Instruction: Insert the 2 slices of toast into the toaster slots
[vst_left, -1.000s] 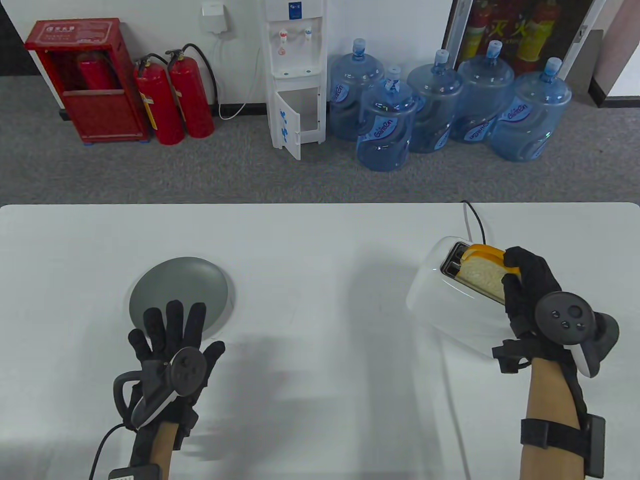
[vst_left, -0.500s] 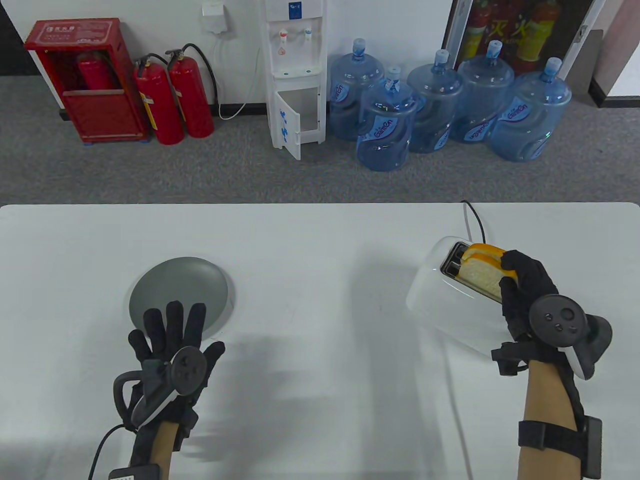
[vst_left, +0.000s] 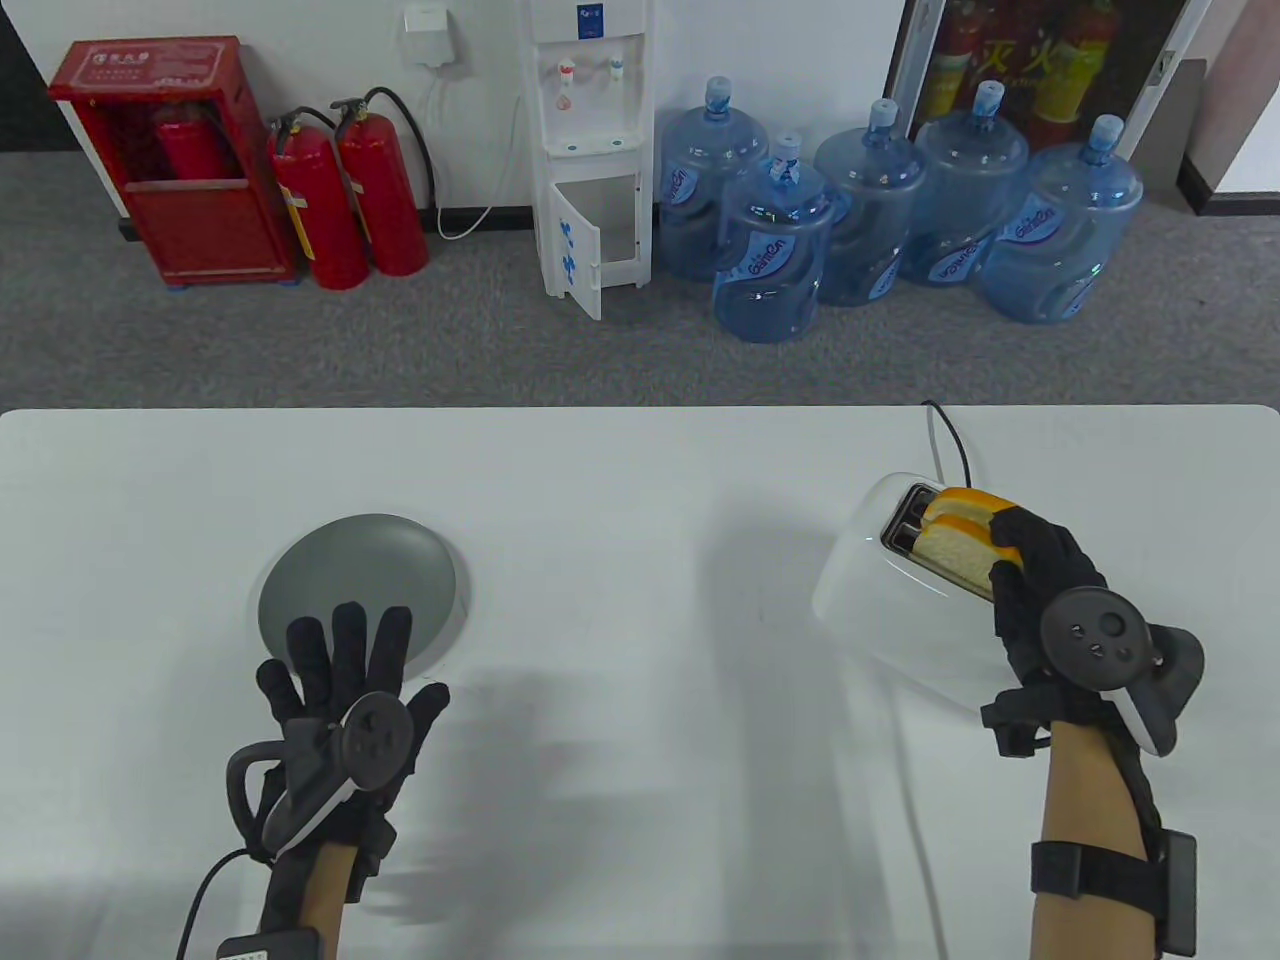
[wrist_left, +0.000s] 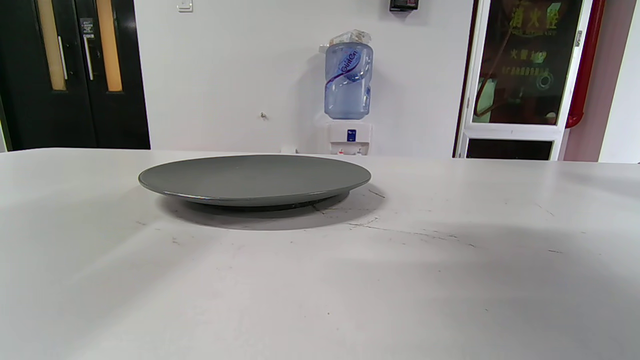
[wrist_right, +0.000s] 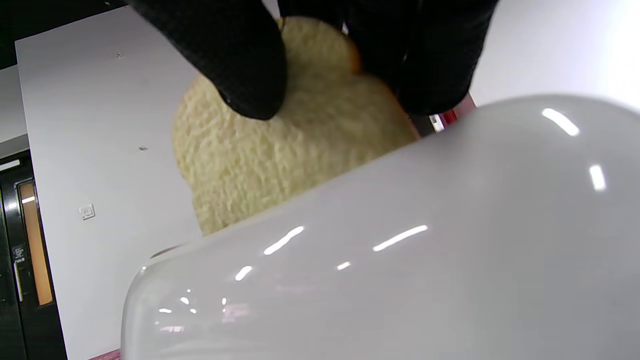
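A white toaster (vst_left: 880, 610) stands at the right of the table, its two slots on top. Two slices of toast stand in the slots, both sticking up. My right hand (vst_left: 1030, 565) pinches the near slice (vst_left: 955, 553) at its top edge, thumb on one face and fingers on the other. The far slice (vst_left: 965, 500) shows behind it with an orange crust. In the right wrist view the near slice (wrist_right: 280, 165) sits partly down behind the toaster's shell (wrist_right: 400, 250). My left hand (vst_left: 345, 665) lies flat on the table with fingers spread, holding nothing, just below the grey plate (vst_left: 360, 580).
The grey plate (wrist_left: 255, 179) is bare. The toaster's black cord (vst_left: 950, 440) runs off the table's far edge. Beyond the table on the floor are water bottles (vst_left: 770, 250), a dispenser (vst_left: 590, 150) and red extinguishers (vst_left: 345, 200).
My right hand has lowered and drifted slightly left, and the near slice has sunk deeper into its slot. The left hand has stayed where it was.
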